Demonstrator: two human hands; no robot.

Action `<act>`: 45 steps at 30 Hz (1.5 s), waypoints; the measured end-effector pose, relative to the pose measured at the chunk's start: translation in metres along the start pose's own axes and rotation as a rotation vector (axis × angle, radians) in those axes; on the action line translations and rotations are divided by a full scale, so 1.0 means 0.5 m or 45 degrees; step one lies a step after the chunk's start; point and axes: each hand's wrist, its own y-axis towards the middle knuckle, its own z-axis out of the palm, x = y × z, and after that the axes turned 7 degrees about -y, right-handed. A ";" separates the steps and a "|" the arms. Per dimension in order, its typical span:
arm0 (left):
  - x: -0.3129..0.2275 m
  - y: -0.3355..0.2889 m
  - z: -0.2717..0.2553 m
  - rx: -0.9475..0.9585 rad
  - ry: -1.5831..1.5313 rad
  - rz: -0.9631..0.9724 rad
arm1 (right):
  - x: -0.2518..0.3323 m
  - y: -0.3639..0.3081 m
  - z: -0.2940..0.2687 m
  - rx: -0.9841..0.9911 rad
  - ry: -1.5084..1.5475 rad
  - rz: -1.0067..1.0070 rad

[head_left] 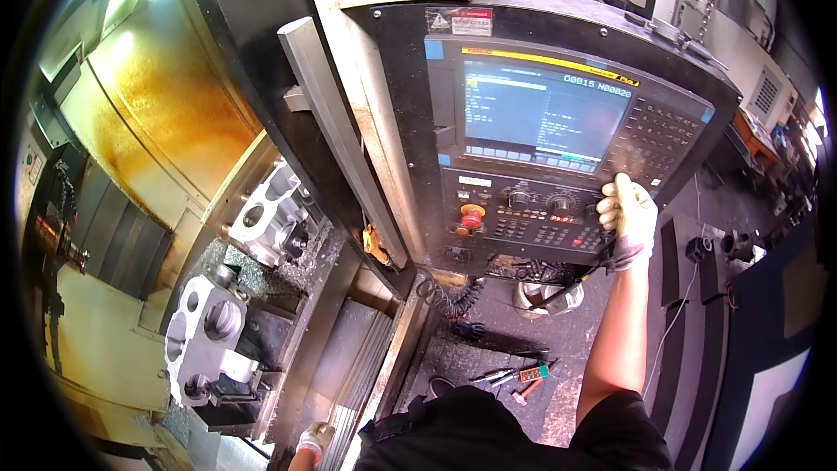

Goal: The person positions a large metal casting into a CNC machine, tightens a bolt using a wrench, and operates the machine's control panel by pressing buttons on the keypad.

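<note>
My right hand (629, 216), in a pale glove, is raised at the right side of the machine's control panel (558, 218). Its fingers are bent and drawn together beside the lower right knobs and keys; what they hold, if anything, is hidden. Above them the screen (545, 109) is lit blue with lines of text. A red emergency stop button (471, 216) sits at the panel's left. Low in the picture, my left hand (316, 438), also gloved, is close to the metal sill of the machine opening; its fingers are too small to read.
Inside the machine at left, two silvery castings (214, 323) (266, 214) stand on fixtures among metal chips. A grey door handle (340, 131) slants between opening and panel. Below the panel are a white bucket (549, 296), a coiled black cable (453, 296) and several hand tools (523, 378).
</note>
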 end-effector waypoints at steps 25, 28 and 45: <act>0.041 0.020 0.011 0.011 -0.251 0.078 | -0.006 0.004 0.005 -0.032 0.038 0.019; 0.041 0.021 0.007 0.013 -0.229 0.093 | -0.010 0.007 0.002 -0.023 0.049 0.007; 0.042 0.026 0.014 0.056 -0.177 0.013 | -0.010 0.002 0.004 -0.047 0.055 -0.004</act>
